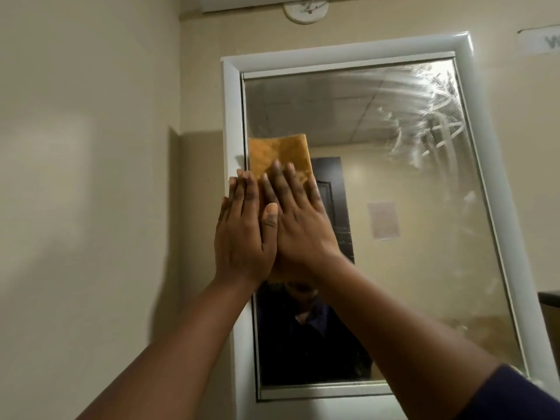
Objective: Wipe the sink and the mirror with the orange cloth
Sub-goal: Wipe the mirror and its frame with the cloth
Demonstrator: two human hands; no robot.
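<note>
Not much to read here tbh. There's a white paper sign (539, 40) on the wall at the far upper right, cut off by the frame edge, and only a blurry "W" shows. The sheet (383, 220) reflected in the mirror (394, 207) is illegible.

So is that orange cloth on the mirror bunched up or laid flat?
Flat. The orange cloth lies as a smooth rectangle with straight edges against the white-framed mirror, pressed under both hands' straight fingers.
</note>
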